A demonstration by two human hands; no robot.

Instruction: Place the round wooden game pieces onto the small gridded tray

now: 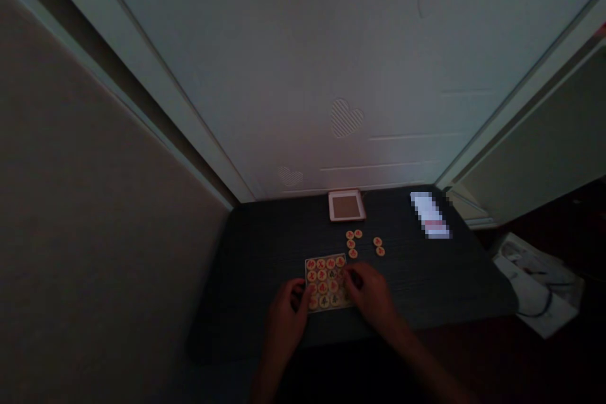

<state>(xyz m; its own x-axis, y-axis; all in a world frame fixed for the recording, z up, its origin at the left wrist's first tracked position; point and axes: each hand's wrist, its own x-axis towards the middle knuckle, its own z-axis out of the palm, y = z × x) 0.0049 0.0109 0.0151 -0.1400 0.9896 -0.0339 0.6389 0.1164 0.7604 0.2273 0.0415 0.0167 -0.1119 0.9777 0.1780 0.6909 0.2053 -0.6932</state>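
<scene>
A shallow square tray [331,310] lies near the front of the dark table, filled with rows of round wooden xiangqi pieces [322,276] marked in red or dark characters. My left hand [287,309] curls round the tray's left edge, its thumb over the corner nearest me. At the right side of the tray, my right hand [372,290] pinches thumb and forefinger together on a xiangqi piece, mostly hidden by the fingers. Behind the tray lie several loose xiangqi pieces [351,244], with two more pieces [379,247] touching each other farther right.
At the back of the dark table [274,233] rests a pinkish-white square box or lid [346,207] against the pale wall panel [303,76]. A lit, blurred-out phone-like object [430,214] lies at the back right. A white bag [542,284] sits beyond the right edge.
</scene>
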